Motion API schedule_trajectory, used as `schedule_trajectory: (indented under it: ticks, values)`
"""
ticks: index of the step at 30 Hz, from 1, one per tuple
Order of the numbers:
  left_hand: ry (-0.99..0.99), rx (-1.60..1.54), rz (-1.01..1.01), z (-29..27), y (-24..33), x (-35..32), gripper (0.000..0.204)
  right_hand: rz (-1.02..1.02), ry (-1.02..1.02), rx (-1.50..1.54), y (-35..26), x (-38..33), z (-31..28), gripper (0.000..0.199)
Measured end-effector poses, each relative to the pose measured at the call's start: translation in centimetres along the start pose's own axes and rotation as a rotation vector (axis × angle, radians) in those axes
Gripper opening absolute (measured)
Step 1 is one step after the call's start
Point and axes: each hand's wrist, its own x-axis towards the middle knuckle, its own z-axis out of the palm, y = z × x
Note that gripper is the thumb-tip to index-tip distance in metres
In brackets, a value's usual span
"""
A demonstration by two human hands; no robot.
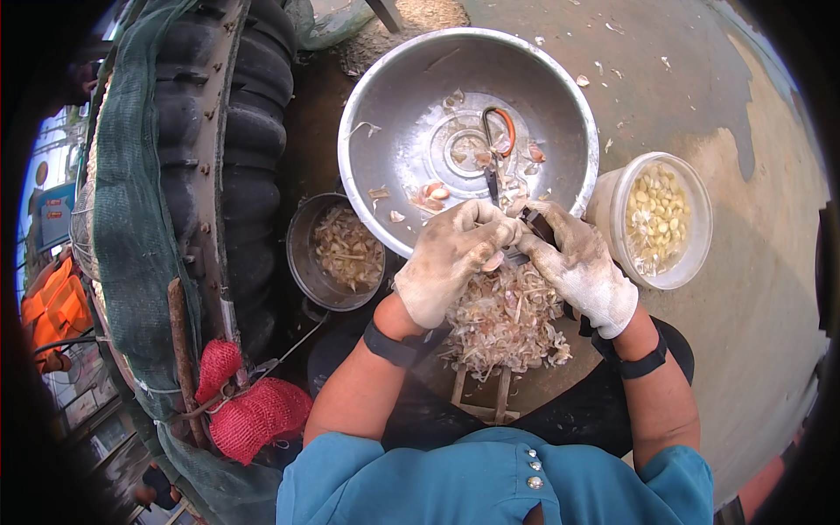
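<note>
left hand (451, 258): dirty white glove, black wristband; right hand (577, 262): same | bowl (385, 79), upper centre: silver | peel pile (506, 319), centre: pale tan-pink | tub (691, 262), right: white, cream cloves | mesh bundle (254, 411), lower left: red | shirt (455, 481), bottom: teal | scissors handle (509, 127): orange

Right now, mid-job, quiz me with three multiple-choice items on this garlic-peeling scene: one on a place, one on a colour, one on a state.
1. Where is the white plastic tub of peeled garlic cloves?
A. On the person's right
B. On the person's left
C. Inside the big bowl

2. What colour is the scissors' handle in the large round steel bowl?
A. Blue
B. Orange
C. Green

3. What state is the small metal pot in?
A. Empty
B. Lidded
C. Holding papery skins

Answers: 1 A, it stands beside the gloved right hand. 2 B, one loop shows orange. 3 C, skins fill it, left of the gloved left hand.
</note>
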Motion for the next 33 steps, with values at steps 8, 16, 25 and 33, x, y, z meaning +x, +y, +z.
schedule_trajectory:
  ticks: [8,16,25,33]
  values:
    - [0.055,0.112,0.096,0.9,-1.2,-0.1,0.042,-0.009,0.034,-0.194,1.1,-0.4,0.7,0.038]
    - [0.048,-0.094,0.004,0.8,-1.6,0.4,0.037,0.225,0.003,0.181,-1.5,0.1,-0.1,0.033]
    - [0.067,-0.048,0.003,0.9,-0.1,0.2,0.030,0.495,-0.067,0.689,-1.1,-0.2,-0.8,0.031]
    - [0.036,0.036,0.071,0.4,-1.0,0.3,0.030,0.294,-0.023,0.366,-0.8,0.2,0.2,0.033]
